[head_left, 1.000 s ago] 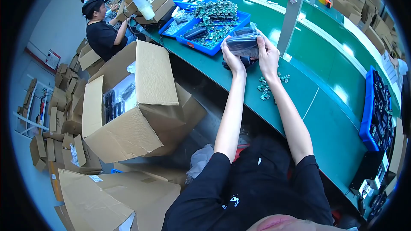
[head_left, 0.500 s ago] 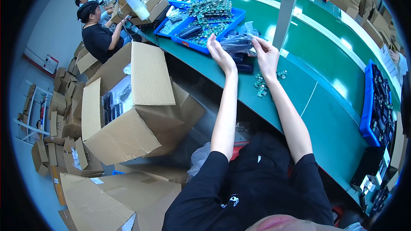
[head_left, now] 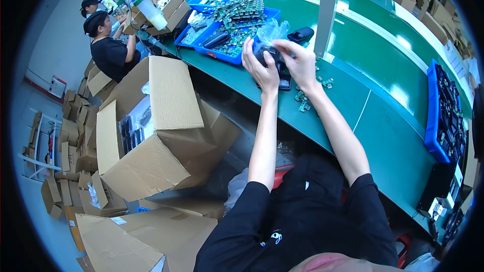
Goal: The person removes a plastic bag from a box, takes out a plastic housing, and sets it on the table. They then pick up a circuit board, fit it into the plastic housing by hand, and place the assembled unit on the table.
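Both my hands are raised over the green bench [head_left: 383, 121], closed on a small black device in a clear plastic bag [head_left: 269, 40]. My left hand [head_left: 261, 68] grips the bag from the left. From the right, my right hand [head_left: 300, 60] pinches its top. Under my hands lie another flat black device [head_left: 284, 83] and several small green circuit boards [head_left: 308, 98]. A further black device [head_left: 301, 34] rests just beyond the bag.
Blue trays [head_left: 229, 25] of green circuit boards stand at the far left of the bench, another blue tray [head_left: 443, 116] at the right. A large open cardboard box [head_left: 156, 131] stands left of me among flat cartons. Two other people [head_left: 108, 45] work farther left. A grey post [head_left: 325, 10] rises behind my hands.
My hands have lifted the bagged black device off the bench and drawn it nearer, away from the blue trays.
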A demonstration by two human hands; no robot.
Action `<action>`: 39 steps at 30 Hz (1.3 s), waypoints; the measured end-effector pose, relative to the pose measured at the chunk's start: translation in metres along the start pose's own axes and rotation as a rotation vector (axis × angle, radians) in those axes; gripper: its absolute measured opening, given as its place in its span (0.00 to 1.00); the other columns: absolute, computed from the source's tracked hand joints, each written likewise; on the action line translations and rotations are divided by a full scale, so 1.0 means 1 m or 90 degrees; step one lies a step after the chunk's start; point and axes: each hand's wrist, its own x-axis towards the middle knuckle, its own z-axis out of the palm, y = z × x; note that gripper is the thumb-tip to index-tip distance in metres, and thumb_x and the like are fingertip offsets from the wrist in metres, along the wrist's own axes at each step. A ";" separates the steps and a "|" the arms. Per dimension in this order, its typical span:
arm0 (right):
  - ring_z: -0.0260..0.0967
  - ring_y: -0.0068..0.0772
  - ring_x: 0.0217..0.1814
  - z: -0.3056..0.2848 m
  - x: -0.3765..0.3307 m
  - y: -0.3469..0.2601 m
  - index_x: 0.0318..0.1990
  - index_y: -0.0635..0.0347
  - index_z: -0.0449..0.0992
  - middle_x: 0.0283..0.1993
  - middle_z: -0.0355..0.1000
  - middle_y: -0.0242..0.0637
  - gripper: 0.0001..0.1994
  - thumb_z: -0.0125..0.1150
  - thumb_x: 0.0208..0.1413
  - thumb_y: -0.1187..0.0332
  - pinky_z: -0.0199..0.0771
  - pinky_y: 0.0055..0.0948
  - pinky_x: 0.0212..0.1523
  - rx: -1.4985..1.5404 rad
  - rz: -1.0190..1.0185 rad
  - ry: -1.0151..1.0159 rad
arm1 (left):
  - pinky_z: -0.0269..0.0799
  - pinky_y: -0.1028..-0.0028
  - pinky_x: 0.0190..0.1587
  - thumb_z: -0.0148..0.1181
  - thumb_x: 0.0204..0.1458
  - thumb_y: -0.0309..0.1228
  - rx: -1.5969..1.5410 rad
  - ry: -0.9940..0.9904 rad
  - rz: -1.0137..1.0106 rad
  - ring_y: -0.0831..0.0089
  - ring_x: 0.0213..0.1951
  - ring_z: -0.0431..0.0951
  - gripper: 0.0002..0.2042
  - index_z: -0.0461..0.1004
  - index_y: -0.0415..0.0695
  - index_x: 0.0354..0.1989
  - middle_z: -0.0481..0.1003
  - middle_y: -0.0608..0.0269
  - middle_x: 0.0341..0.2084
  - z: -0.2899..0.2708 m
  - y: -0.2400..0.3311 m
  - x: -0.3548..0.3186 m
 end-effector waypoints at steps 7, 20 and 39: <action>0.80 0.45 0.44 -0.021 0.058 -0.012 0.45 0.62 0.81 0.42 0.80 0.45 0.10 0.60 0.57 0.72 0.79 0.33 0.45 -0.057 -0.005 -0.224 | 0.50 0.50 0.67 0.68 0.47 0.50 0.076 -0.036 0.097 0.47 0.64 0.63 0.41 0.59 0.36 0.63 0.66 0.45 0.61 0.014 0.010 -0.004; 0.77 0.48 0.51 -0.022 0.103 0.079 0.52 0.59 0.74 0.52 0.76 0.46 0.21 0.64 0.48 0.73 0.82 0.41 0.43 -0.816 0.007 -0.637 | 0.66 0.59 0.56 0.73 0.45 0.33 -0.051 0.039 -0.077 0.50 0.50 0.73 0.30 0.67 0.38 0.56 0.74 0.46 0.48 0.016 0.002 -0.006; 0.77 0.48 0.50 0.017 0.070 0.051 0.50 0.63 0.76 0.50 0.76 0.48 0.21 0.62 0.44 0.75 0.78 0.37 0.49 -0.283 -0.216 -0.495 | 0.64 0.58 0.59 0.70 0.49 0.31 -0.168 0.148 -0.146 0.49 0.54 0.70 0.31 0.62 0.36 0.59 0.68 0.44 0.52 0.009 -0.003 -0.008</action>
